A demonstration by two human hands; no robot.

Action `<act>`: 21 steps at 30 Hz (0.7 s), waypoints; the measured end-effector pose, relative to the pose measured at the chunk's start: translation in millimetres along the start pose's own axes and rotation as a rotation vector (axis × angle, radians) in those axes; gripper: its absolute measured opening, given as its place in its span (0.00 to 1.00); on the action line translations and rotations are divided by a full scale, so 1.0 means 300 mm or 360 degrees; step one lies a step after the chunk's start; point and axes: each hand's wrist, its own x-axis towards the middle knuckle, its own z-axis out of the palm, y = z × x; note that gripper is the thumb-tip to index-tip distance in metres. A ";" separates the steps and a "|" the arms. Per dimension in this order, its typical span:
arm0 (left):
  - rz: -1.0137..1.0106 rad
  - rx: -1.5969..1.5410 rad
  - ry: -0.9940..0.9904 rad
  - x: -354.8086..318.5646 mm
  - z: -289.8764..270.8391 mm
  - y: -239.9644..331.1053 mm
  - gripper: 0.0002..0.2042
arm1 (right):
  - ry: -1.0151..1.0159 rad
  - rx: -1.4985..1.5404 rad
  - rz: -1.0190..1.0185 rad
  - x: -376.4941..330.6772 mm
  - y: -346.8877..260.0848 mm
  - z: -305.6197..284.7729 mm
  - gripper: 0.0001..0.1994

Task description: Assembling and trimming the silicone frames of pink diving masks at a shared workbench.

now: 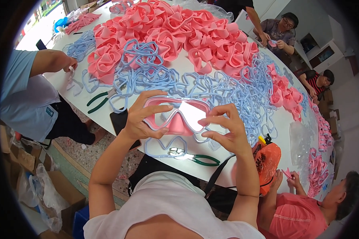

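Here, one diving mask (177,126) is held up over the near edge of one white table (284,139); it is made up of a pink skirt, one pale blue frame and two lens areas, the right one whitened by glare. Its left end is grasped by the left hand (147,116), with the thumb laid along the lower rim and a finger bent over the front. At its right end, the frame is met by the fingertips of the right hand (225,126), whose thumb is held a little apart; whether anything is pinched there cannot be told. Two pairs of green-handled pliers are seen: one (97,102) is laid left of the mask, the other (205,160) below it, just beside one single blue frame (165,148). One black phone (119,122) is partly covered by the left forearm. To the right, one orange bag (268,162) is set near the right forearm. Beyond, blue frames (223,89) and pink skirts (167,26) are heaped, too many to be counted. Five other people (295,215) are seen around the table.
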 end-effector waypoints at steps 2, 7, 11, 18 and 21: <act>-0.0018 -0.0052 -0.0023 0.003 0.011 -0.010 0.27 | -0.0014 0.0003 0.0036 -0.008 0.014 -0.006 0.16; -0.0012 -0.0034 -0.0053 -0.002 0.015 0.002 0.27 | -0.0200 0.0069 0.0093 0.041 0.014 -0.022 0.06; 0.0004 -0.0008 -0.0112 -0.007 0.016 0.022 0.27 | -0.0174 -0.0112 0.0053 0.089 0.020 0.002 0.06; -0.0108 0.0261 0.0003 -0.065 -0.019 -0.019 0.26 | 0.0257 -0.0014 0.0555 0.051 0.064 0.081 0.11; -0.0174 0.0380 0.0144 -0.109 -0.052 -0.044 0.24 | 0.0047 -0.0090 0.0688 -0.035 0.089 0.098 0.10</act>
